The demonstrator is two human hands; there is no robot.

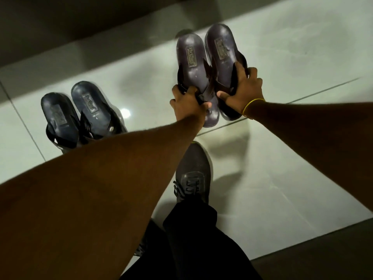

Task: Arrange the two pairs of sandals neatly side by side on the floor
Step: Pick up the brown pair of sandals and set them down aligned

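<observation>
Each hand grips one dark purplish rubber sandal by its straps: left hand point(188, 104) on the left sandal point(194, 73), right hand point(241, 88) on its mate point(222, 57). The other dark pair point(80, 116) sits well apart; I'd level heels beside it

Dark slip-on sandal pair point(80, 116) lies on the pale tiled floor point(302, 57), at left. Second dark sandal pair point(207, 65) well apart to its right, soles touching side by side. Grey laced sneaker point(192, 174) nearer, below the right pair.
</observation>
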